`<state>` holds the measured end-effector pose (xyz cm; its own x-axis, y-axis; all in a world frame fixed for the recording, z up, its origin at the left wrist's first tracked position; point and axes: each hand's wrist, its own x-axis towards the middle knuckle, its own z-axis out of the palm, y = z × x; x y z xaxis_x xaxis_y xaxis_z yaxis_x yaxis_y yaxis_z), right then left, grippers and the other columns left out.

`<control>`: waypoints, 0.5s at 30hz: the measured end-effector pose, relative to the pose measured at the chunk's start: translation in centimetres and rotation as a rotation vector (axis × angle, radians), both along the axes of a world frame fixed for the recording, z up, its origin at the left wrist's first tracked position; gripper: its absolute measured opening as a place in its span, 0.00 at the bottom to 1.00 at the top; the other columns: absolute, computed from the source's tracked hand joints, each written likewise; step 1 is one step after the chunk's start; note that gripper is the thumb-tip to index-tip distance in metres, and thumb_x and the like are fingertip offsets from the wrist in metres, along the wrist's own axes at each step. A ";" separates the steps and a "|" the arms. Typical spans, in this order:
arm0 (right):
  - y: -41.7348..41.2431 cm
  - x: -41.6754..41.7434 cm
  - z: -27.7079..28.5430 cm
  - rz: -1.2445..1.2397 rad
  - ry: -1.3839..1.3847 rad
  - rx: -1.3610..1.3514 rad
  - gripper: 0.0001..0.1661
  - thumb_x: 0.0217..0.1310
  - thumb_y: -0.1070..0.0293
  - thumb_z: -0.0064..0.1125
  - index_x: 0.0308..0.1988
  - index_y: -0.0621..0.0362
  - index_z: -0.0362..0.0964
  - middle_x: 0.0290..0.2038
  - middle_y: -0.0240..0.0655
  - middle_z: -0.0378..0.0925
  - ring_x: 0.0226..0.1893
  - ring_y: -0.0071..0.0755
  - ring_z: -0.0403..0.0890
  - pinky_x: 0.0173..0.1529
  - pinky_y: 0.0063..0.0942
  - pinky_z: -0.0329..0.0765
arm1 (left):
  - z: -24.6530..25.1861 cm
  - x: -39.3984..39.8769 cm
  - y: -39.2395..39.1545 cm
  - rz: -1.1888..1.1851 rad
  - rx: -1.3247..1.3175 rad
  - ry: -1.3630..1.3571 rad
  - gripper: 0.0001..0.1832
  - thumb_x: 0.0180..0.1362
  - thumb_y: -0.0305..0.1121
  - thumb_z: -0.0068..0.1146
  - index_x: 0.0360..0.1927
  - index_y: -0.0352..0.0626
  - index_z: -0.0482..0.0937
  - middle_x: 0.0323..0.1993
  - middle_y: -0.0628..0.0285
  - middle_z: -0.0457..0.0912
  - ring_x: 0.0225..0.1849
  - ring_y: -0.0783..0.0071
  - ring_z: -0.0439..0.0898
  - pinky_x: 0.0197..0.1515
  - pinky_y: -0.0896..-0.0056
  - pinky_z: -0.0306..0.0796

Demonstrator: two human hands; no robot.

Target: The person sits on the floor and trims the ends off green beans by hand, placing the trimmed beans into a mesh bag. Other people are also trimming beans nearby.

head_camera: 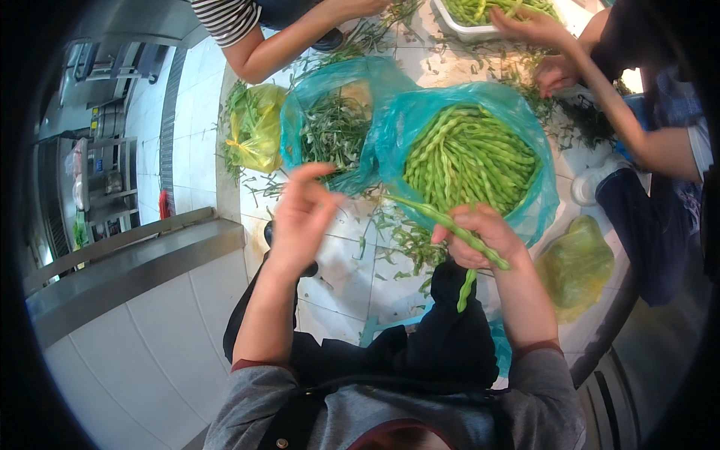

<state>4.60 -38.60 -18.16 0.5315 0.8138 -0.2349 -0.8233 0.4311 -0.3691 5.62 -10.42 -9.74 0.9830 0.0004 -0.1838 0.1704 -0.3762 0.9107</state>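
Observation:
Green bean pods (467, 233) lie in my right hand (478, 236); one points up to the left and another hangs below the fingers. Raised to the left of them is my left hand (306, 214), blurred, its fingers apart and no pod visible in it. Beyond my right hand, an open blue-green plastic bag (543, 191) holds a large heap of green beans (467, 157). Left of it, a second blue-green bag (292, 121) contains dark green stem trimmings (337, 132). Bean scraps (419, 244) are scattered on the tiles between my knees and the bags.
A knotted yellow bag (261, 126) with greens lies at the left, and a yellow-green bag (576, 270) at the right. One person's arm (292, 42) reaches in at the top; another person's hand (531, 28) is over a white tub (472, 31) of beans. A metal-capped ledge (140, 253) borders the left.

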 end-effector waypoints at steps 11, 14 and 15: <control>4.1 -0.6 3.4 -0.129 -0.963 -0.570 0.10 0.63 0.66 0.56 0.40 0.60 0.74 0.28 0.39 0.76 0.27 0.30 0.78 0.32 0.28 0.73 | 2.6 -0.6 -2.5 -0.689 0.324 -0.154 0.06 0.58 0.29 0.58 0.27 0.42 0.75 0.23 0.57 0.74 0.25 0.53 0.74 0.25 0.59 0.67; 5.4 -2.6 3.3 -0.294 -0.685 -0.555 0.07 0.62 0.68 0.56 0.37 0.60 0.73 0.25 0.38 0.72 0.25 0.30 0.74 0.32 0.27 0.71 | 1.6 -2.0 -4.8 -0.390 0.166 -0.284 0.06 0.58 0.27 0.57 0.28 0.38 0.74 0.22 0.54 0.71 0.23 0.55 0.72 0.25 0.63 0.65; 6.3 -2.9 3.5 -0.356 -0.716 -0.626 0.06 0.63 0.69 0.56 0.35 0.61 0.73 0.25 0.37 0.71 0.25 0.28 0.73 0.31 0.26 0.71 | 0.5 -2.9 -5.4 -0.265 0.129 -0.333 0.06 0.60 0.25 0.55 0.28 0.36 0.74 0.21 0.60 0.71 0.22 0.68 0.71 0.26 0.68 0.64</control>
<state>1.66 -32.28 -14.64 0.9022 0.4206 -0.0961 -0.1817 0.1683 -0.9688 2.76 -15.81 -9.23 0.9577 -0.2575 0.1282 -0.2421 -0.4813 0.8425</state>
